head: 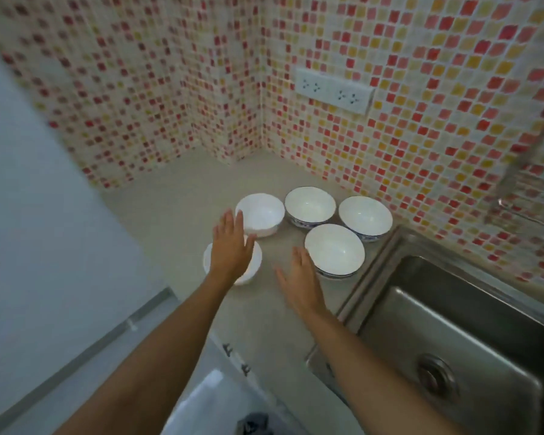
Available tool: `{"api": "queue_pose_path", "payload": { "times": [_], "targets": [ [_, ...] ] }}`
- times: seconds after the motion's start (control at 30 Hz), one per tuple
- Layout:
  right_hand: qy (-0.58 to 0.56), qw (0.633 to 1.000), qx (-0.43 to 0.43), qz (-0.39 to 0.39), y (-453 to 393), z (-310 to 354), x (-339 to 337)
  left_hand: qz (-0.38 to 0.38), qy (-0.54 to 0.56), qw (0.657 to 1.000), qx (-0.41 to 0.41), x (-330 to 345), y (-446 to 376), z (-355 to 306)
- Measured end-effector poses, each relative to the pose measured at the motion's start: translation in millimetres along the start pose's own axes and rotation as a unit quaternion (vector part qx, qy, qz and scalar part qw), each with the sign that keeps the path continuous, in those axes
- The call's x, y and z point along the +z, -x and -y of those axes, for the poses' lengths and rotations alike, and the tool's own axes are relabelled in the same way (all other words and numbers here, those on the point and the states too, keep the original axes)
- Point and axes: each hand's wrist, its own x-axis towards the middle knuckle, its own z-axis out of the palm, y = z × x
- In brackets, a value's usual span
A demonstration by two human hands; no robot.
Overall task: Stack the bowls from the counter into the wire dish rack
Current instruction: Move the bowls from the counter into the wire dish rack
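Both hands open over the tabletop, nothing held yet.

My left hand (231, 246) hovers flat, its grip spread apart, directly over the near-left bowl (212, 262), fingertips reaching toward the plain bowl (259, 215) just beyond. My right hand (302, 277) is likewise splayed and empty, its fingertips right beside the rim of the near-right bowl (335, 250), which lies ahead and slightly right of it. Two more bowls (310, 207) (365, 217) sit farther back against the tiled wall. All five are upright on the tabletop (176, 215). The sink (453, 340) is to the right; the blurred wire shape above it at the frame edge may be the rack (528, 211). I judge each hand closest to its own near bowl.
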Motion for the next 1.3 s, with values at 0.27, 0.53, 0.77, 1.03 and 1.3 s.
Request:
{"api": "queue_pose_path", "payload": {
  "times": [0.27, 0.53, 0.77, 1.03, 1.3],
  "targets": [
    [-0.068, 0.993, 0.087, 0.033, -33.9, 39.5, 63.8, 0.062, 0.111, 0.974, -0.186, 19.8, -0.9, 76.2],
    [-0.13, 0.98, 0.15, -0.002, -38.2, 40.9, 59.7, -0.022, 0.24, 0.94, -0.24, 25.0, 19.9, 55.5],
    [-0.193, 0.963, 0.143, -0.119, -20.0, 10.4, -10.0, 0.039, 0.481, 0.861, -0.159, 1.3, 2.8, -12.2],
    [-0.192, 0.927, 0.192, -0.26, 29.6, -56.4, -100.5, 0.247, 0.611, 0.728, -0.188, -2.4, -6.0, -155.4],
    [-0.137, 0.9, 0.128, -0.394, 86.4, -123.4, -222.1, 0.372, 0.662, 0.635, -0.14, -8.1, 22.8, -278.7]
  ]
}}
